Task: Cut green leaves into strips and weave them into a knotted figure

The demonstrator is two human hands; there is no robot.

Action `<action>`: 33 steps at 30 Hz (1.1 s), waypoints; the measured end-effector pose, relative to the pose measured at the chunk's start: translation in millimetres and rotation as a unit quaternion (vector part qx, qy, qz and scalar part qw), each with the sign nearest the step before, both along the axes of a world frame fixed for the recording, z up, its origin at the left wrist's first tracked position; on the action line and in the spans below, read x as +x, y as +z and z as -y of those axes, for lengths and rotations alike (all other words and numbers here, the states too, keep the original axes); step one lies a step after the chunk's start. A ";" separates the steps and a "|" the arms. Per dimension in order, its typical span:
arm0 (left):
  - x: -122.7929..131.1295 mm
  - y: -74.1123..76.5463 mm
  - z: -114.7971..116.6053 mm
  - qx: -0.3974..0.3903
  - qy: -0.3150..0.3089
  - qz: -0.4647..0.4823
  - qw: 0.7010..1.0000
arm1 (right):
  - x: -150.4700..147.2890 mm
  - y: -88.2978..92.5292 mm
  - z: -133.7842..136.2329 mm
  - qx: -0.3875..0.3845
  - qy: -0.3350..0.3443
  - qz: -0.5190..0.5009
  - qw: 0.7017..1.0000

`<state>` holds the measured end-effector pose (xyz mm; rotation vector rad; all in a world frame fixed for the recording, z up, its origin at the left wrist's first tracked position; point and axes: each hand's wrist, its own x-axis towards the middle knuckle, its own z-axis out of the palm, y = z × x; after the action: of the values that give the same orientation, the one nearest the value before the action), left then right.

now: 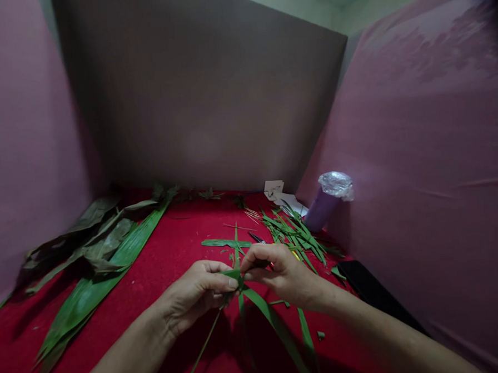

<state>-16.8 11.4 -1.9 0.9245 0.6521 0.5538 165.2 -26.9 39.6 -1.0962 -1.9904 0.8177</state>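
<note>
My left hand (pixel 200 292) pinches a folded piece of green leaf strips (pixel 236 274) between thumb and fingers. From the other side my right hand (pixel 278 271) grips the same folded strips with thumb and forefinger, close against the left thumb. Long strip ends (pixel 276 321) hang from the fold toward me, one wide and others narrow. Beyond the fingers a flat leaf strip (pixel 218 243) lies on the red cloth. Scissors (pixel 256 238) lie partly hidden behind my right hand.
Large leaves (pixel 107 283), some dried, lie at left on the red cloth (pixel 180 229). Cut strips (pixel 295 228) are heaped at right beside a purple cylinder (pixel 319 208) topped with clear plastic. A black flat object (pixel 375 294) rests near the right wall. White papers (pixel 274 189) lie at the back.
</note>
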 end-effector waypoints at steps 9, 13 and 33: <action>-2.0 7.7 -2.7 -0.032 0.027 0.057 0.997 | -1.0 -18.0 -3.3 -0.118 -0.050 -0.180 0.975; -4.1 7.3 -4.9 -0.051 0.067 0.064 0.994 | 5.3 -11.4 1.7 -0.149 -0.004 -0.184 0.972; -1.7 8.2 -4.3 -0.053 0.052 0.071 0.995 | 26.1 -12.0 9.9 0.068 -0.059 -0.057 0.994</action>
<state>-18.5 15.7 6.3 0.7477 0.5979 0.6659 191.3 -36.7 27.6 -1.0555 -1.8396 0.6582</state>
